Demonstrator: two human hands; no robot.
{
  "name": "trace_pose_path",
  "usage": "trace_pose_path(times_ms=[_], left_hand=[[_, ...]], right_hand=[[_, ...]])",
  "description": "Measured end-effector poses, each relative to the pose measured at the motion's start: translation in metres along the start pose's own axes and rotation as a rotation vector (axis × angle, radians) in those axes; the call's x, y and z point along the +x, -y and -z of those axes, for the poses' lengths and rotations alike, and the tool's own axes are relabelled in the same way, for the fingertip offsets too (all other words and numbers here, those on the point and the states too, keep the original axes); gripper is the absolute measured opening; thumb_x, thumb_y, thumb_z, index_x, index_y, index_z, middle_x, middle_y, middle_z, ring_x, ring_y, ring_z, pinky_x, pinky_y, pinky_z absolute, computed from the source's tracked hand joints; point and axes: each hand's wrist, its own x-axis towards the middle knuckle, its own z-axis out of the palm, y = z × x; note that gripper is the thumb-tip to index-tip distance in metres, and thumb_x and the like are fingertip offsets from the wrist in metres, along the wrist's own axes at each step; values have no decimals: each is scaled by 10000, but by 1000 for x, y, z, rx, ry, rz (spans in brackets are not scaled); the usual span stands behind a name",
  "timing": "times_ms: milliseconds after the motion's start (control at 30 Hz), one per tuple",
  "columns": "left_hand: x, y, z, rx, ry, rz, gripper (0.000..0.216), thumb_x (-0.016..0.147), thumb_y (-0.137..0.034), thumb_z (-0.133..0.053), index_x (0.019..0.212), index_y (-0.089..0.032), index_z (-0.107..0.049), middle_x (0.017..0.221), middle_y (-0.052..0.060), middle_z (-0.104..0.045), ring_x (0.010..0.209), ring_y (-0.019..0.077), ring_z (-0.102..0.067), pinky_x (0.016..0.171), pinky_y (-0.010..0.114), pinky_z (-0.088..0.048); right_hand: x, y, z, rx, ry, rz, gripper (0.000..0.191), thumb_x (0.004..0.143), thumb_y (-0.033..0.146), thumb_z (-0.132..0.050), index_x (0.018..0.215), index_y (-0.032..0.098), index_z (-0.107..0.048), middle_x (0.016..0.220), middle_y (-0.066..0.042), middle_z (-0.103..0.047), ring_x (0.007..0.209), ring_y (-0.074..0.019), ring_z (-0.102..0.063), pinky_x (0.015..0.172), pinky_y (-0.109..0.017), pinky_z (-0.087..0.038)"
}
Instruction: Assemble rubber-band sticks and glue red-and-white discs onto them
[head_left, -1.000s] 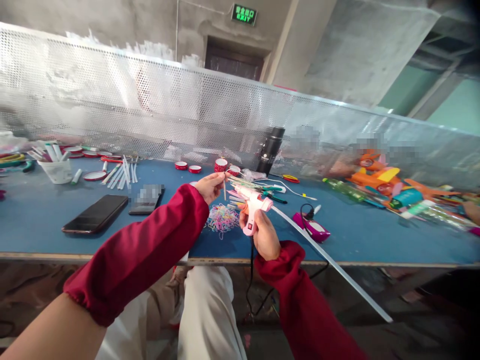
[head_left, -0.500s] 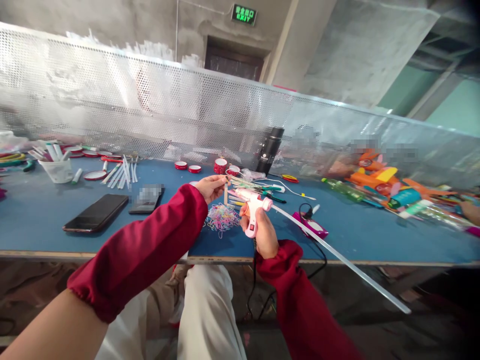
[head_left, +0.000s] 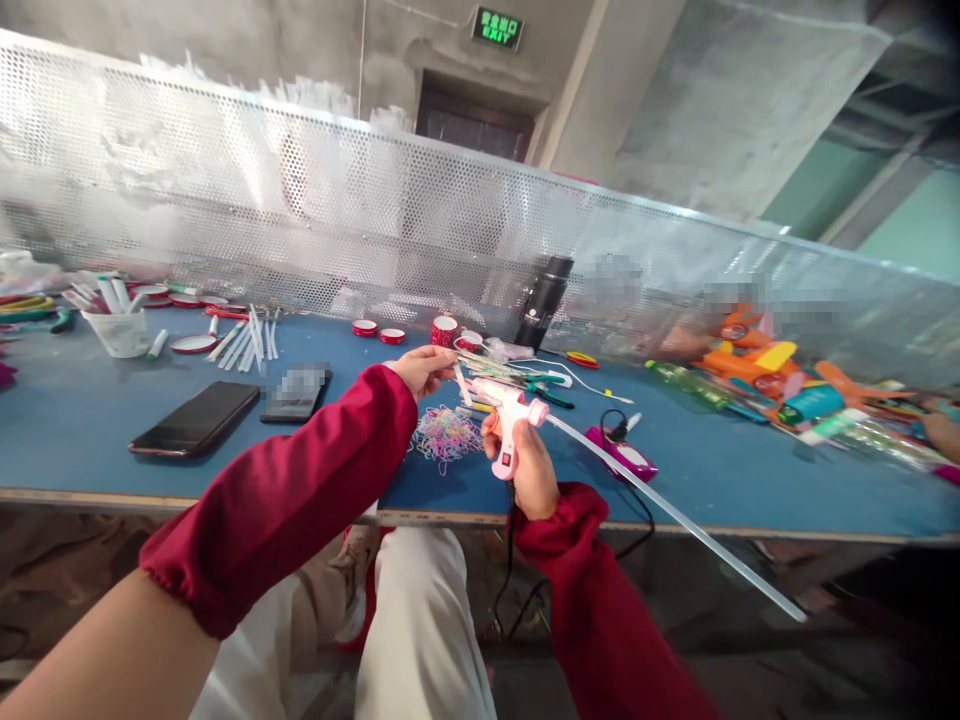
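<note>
— Since a moment ago, your stick (head_left: 461,384) tilts toward the glue gun (head_left: 510,412).
— Grips?
— Your left hand (head_left: 420,370) pinches the stick; your right hand (head_left: 532,472) clamps the glue gun, above the tabletop (head_left: 75,410). Gluing looks unfinished.

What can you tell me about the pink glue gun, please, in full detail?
The pink glue gun looks plastic, with a small red switch on its grip. The right hand wraps the grip, holding it above the near edge of the blue table, nozzle pointing left toward the thin stick pinched in the left hand. A long translucent glue rod juts from its back, slanting down to the right. A black cord hangs from the grip.
</note>
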Motion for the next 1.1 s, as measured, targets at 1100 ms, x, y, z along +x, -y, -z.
trace_pose_path(times_ms=[1100], left_hand=[[-2, -3, 1, -16, 48, 24, 88, 795, -179, -742, 824, -119, -686, 685, 7, -614, 480, 19, -516, 378, 108, -332]], right_hand=[[-2, 8, -2, 110, 3, -69, 381, 836, 550, -581, 959, 208, -698, 965, -71, -674, 693, -160, -570, 602, -305, -430]])
